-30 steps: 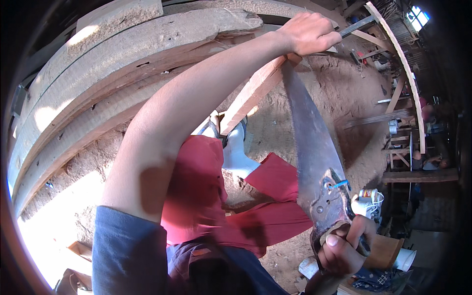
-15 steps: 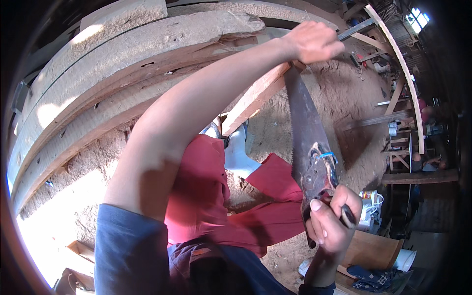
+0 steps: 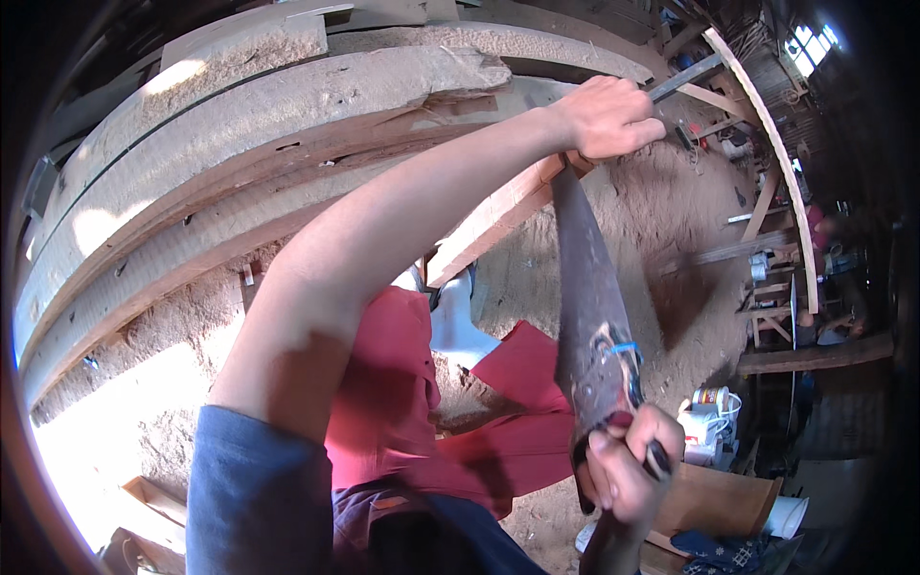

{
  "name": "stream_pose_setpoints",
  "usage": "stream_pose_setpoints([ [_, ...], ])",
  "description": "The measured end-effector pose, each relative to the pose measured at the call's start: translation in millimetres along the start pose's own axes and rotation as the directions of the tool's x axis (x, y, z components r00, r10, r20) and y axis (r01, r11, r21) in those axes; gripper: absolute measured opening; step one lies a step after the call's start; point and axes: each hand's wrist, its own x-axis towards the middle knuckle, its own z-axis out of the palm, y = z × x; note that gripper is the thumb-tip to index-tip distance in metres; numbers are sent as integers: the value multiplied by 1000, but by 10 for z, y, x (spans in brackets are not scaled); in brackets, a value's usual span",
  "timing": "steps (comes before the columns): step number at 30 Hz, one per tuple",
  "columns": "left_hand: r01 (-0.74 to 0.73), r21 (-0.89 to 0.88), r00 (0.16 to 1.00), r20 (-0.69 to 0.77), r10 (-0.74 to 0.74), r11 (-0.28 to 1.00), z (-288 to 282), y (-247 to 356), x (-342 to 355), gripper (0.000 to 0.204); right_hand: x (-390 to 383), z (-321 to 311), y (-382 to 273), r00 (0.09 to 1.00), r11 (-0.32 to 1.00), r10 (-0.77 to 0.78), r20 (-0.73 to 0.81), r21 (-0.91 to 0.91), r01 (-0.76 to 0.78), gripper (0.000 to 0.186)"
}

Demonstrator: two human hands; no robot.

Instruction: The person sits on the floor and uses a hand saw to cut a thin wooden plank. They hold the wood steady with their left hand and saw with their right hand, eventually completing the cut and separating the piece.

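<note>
A hand saw (image 3: 586, 264) with a dark, worn blade points away from me. Its tip end meets the squared wooden beam (image 3: 498, 216) near the beam's far end. My right hand (image 3: 628, 465) is wrapped round the saw's handle, where a blue tie (image 3: 624, 347) is fastened just ahead. Stretched across in front, my left hand (image 3: 613, 117) is closed over the far end of the beam; its fingertips are partly hidden. Between my feet, in light footwear (image 3: 455, 326), comes the near end of the beam.
Large rough planks (image 3: 249, 125) are stacked at the left and far side. On the right lie white buckets (image 3: 704, 431), a wooden box (image 3: 719, 498) and a patterned blue cloth (image 3: 724, 551). A long pale strip of wood (image 3: 781, 153) stands at far right. The floor is earthen.
The saw and my right hand have drawn back slightly toward my body. My left hand stays closed at the beam's end. The whole view has shifted a little.
</note>
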Motion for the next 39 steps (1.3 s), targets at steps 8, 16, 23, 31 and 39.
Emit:
stream_pose_setpoints([
  [8, 88, -14, 996, 37, -87, 996, -76, 89, -7, 46, 15, 28, -5, 998, 998, 65, 2, -13, -65, 45],
  [16, 50, 108, 999, -27, -48, 993, -114, -207, -26, 29, -106, -60, 89, 997, 985, -66, -28, -159, 61, 44],
  [23, -64, 173, 981, -167, 94, 983, -58, -317, -51, 24, -350, -36, -28, 997, 986, -72, -42, -154, 65, 41],
  [31, -94, 187, 976, -177, 128, 978, 56, -276, -46, 13, -80, 56, 26, 999, 979, -45, 4, -200, 45, 43],
  [39, 276, -45, 954, 134, -268, 960, -42, -18, 105, 41, 173, 85, 59, 998, 996, 65, 1, 58, -65, 42],
])
